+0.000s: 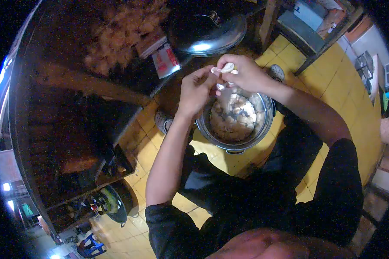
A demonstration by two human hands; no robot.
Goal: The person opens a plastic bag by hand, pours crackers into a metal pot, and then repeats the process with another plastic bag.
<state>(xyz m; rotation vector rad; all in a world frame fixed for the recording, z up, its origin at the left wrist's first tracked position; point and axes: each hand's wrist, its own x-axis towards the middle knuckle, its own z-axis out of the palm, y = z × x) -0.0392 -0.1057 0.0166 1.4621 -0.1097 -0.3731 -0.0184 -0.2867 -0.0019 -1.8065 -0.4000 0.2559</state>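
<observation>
My left hand and my right hand meet above the far rim of a metal pot. Soft white pieces that look like mushroom are pinched between the fingers of both hands. My right hand is closed around several of them, while the left fingertips grip a small one beside it. Below, the pot holds cloudy liquid with many pale pieces of the same look. It stands on the floor between my legs. The fingers partly hide the held pieces, so their exact shape cannot be made out.
A large shiny lid lies beyond the pot, near a red and white packet. Dark wooden furniture takes up the left side. Yellow tiles cover the floor. A wooden-legged table stands at the upper right.
</observation>
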